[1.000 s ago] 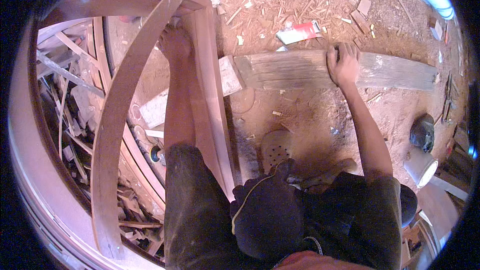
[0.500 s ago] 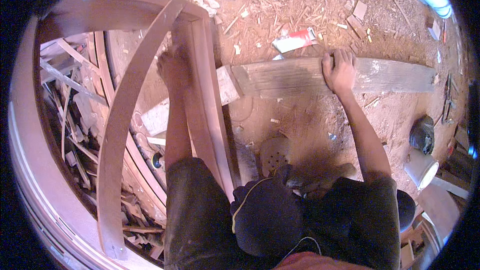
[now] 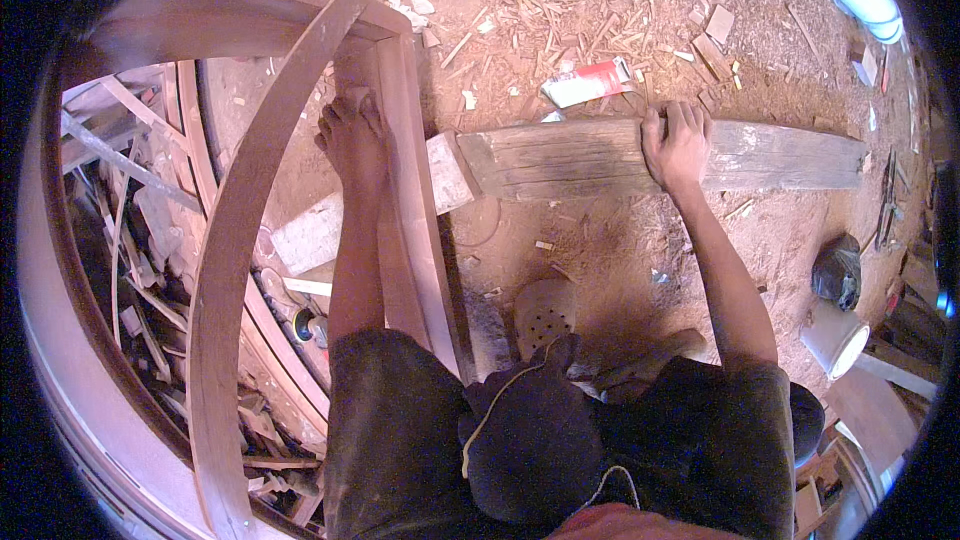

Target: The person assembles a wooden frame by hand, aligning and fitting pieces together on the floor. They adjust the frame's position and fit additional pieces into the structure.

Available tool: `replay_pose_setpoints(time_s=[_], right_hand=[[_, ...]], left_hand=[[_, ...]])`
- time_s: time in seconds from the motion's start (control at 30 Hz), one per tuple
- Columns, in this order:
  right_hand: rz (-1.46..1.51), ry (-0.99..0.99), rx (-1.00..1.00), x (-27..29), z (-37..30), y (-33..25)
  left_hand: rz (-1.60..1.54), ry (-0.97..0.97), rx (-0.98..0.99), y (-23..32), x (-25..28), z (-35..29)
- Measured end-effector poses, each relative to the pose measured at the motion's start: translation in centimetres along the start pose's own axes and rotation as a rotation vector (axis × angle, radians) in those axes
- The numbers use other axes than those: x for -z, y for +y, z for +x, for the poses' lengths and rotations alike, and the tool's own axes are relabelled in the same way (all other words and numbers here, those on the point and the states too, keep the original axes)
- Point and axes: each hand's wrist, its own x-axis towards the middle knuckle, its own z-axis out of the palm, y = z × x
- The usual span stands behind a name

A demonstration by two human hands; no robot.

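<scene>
My left hand [image 3: 350,140] presses against the inner face of the reddish-brown wooden frame [image 3: 398,90]. Its fingers are bent over a small tan piece [image 3: 358,97] that looks like folded sandpaper, partly hidden by the fingers. To the right, my right hand [image 3: 680,143] lies across a weathered grey board [image 3: 570,158], its fingers curled at the far edge. A whitish block [image 3: 452,173] sits at the board's left end, beside the frame. Left of my left hand, a curved wooden piece [image 3: 222,270] spans the frame from top to bottom.
Wood chips [image 3: 590,25] litter the dirt floor. Beyond the board lies a red-and-white packet [image 3: 585,82]. A white bucket [image 3: 835,340] and black bag [image 3: 838,270] stand at right. Scrap wood [image 3: 140,270] is heaped inside the frame at left. A shoe [image 3: 545,315] shows below the board.
My left hand, blurred before, now shows sharply slightly lower along the frame's inner face. My right hand keeps its place on the board. The whole view has shifted slightly.
</scene>
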Motion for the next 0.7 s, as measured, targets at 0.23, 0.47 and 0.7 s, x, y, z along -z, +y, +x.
replay_pose_setpoints(time_s=[0.23, 0.47, 0.7], right_hand=[[0.006, 0.037, 0.028, -0.3, -0.3, -0.3], [-0.009, 0.007, 0.018, -0.1, 0.2, -0.5], [0.014, 0.014, 0.020, -0.4, -0.3, 0.4]], left_hand=[[-0.037, -0.062, 0.034, 2.6, 0.7, 2.4], [-0.102, -0.043, 0.028, 3.0, 1.9, 2.7], [-0.197, -0.073, 0.027, 2.7, 1.8, -0.9]])
